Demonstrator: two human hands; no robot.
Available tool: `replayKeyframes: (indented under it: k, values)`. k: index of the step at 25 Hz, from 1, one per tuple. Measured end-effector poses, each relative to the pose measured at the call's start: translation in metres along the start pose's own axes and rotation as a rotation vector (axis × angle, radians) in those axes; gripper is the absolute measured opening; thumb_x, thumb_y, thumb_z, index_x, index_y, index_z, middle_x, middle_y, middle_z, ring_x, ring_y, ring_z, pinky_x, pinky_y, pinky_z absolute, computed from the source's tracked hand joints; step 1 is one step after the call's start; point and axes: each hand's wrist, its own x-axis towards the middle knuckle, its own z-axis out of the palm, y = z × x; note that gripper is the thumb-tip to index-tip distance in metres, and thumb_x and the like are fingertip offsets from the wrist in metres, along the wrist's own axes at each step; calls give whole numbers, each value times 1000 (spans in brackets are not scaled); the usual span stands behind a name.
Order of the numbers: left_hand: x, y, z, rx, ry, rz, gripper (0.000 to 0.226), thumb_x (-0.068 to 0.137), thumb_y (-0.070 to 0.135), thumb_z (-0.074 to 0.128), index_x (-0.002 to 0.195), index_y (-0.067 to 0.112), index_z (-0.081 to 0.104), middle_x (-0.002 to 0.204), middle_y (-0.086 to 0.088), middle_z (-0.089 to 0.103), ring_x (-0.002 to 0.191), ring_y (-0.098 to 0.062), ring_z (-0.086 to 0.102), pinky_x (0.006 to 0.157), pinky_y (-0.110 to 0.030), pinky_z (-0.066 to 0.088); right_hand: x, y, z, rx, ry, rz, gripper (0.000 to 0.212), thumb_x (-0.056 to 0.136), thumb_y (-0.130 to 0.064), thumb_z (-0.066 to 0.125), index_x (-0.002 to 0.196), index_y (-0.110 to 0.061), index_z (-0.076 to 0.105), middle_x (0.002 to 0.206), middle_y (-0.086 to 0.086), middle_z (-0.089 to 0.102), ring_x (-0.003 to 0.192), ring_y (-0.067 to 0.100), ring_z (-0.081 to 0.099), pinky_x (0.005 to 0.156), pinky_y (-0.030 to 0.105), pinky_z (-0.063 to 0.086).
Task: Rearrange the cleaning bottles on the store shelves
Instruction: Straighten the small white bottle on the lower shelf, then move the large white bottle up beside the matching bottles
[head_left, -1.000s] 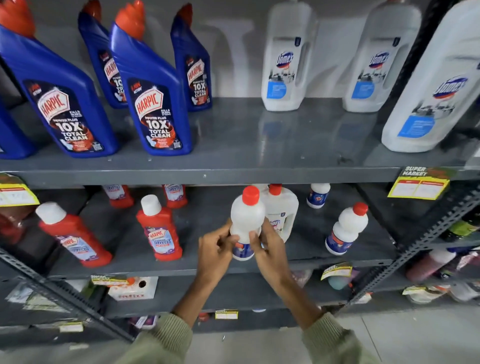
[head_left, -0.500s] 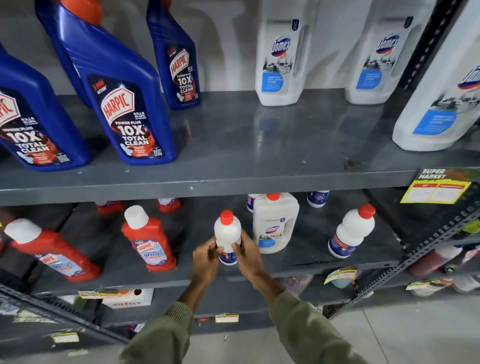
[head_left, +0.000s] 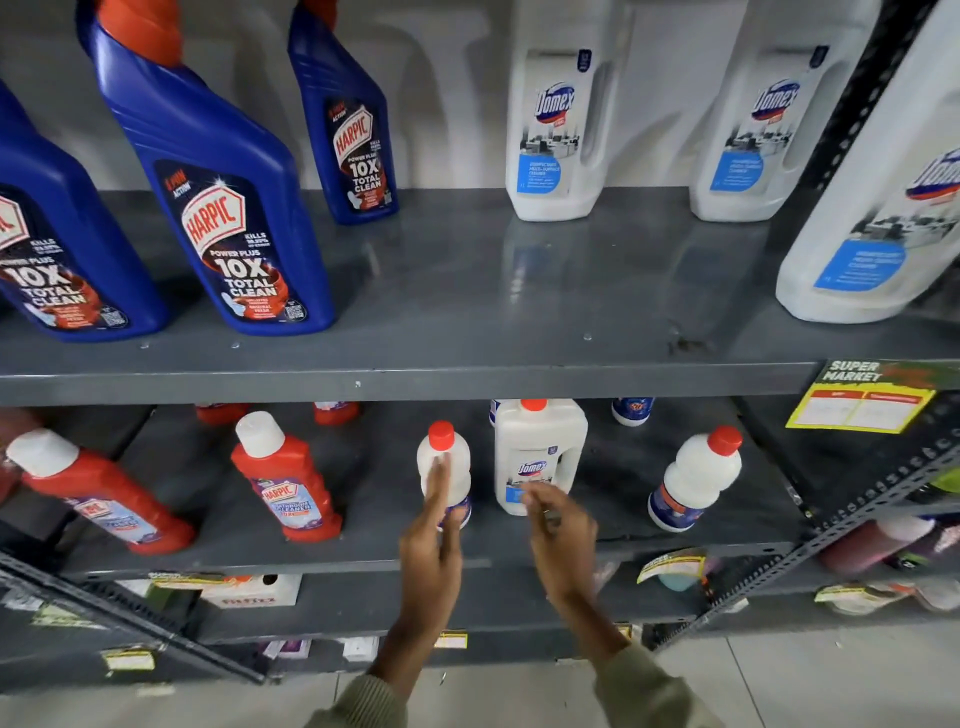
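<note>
Left hand (head_left: 431, 545) over bottle's (head_left: 451, 467) label.

Right hand (head_left: 558, 530) fingers blurred; left blue bottle (head_left: 57, 249) cut off.

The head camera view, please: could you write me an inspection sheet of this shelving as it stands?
Surface: grey metal upper shelf and lower shelf, both partly bare.
Job's things: small white bottle with red cap upright on the lower shelf, beside a white Domex jug; blue Harpic bottles and large Domex jugs above; red Harpic bottles at lower left.
Clutter: yellow price tag on the shelf edge; a small box below.
Hands: left hand open, fingers against the small bottle; right hand open, blurred, holding nothing.
Cables: nothing seen.
Surroundings: tiled floor, slotted steel uprights.
</note>
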Motion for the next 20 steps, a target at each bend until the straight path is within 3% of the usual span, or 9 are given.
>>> replayKeyframes:
  k: [2,4,7,10,12,14,17,19,20]
  values:
    - [12,18,23,18,-47,31,48,99,23,46,145,13,39,142,-12,55,125,-30,53,102,-31,49,26,-3,-23,68,209,-53,20,91,-13,66,103,-28,66,107,2,71,91,16,68,78,28,57]
    - [30,21,51,84,-78,-59,53,98,12,49,148,13,33,133,-17,61,117,-33,59,103,-41,48,57,0,-35,54,238,-43,36,88,-5,64,116,-26,57,119,0,60,103,26,61,87,39,53]
    - [45,1,87,89,-44,-252,53,97,9,48,147,5,30,134,-16,60,122,-28,58,107,-44,47,89,11,-38,-8,-29,84,51,93,-7,56,140,-18,43,142,5,52,127,25,52,107,40,42]
    - [60,-11,101,11,7,-419,34,94,3,49,128,0,49,119,-18,66,112,-34,62,98,-49,51,98,13,-40,-28,-297,140,35,101,-9,43,137,-9,45,123,6,61,123,29,58,92,30,44]
    - [63,-10,100,8,35,-435,26,91,-2,50,117,1,56,110,-13,68,104,-31,66,91,-43,55,89,11,-41,-17,-298,130,30,101,-6,43,130,-5,46,115,3,59,117,27,60,83,21,44]
    - [49,5,92,2,17,-343,28,87,-9,52,110,3,61,101,-7,70,93,-15,68,82,-33,56,71,6,-52,-7,-239,105,26,99,-4,44,124,-5,50,112,3,63,107,20,63,78,15,48]
    - [26,36,66,-6,-50,-164,32,82,-15,54,104,3,68,91,3,73,86,7,68,72,-7,50,45,-11,-81,1,-175,-14,22,98,-7,50,119,-10,57,106,-7,67,95,-1,65,86,26,57]
    - [15,55,49,-23,-58,-139,31,81,-13,59,97,9,73,86,19,72,87,4,70,72,-5,51,28,-32,-106,-14,-196,-73,22,97,-8,52,118,-14,59,108,-7,70,100,1,66,88,27,56]
    - [8,65,39,-26,-53,-132,30,79,-11,63,92,13,74,84,23,72,85,-2,72,73,-12,55,18,-44,-116,-38,-206,-103,23,97,-7,53,117,-14,60,108,-5,71,102,6,67,88,29,57]
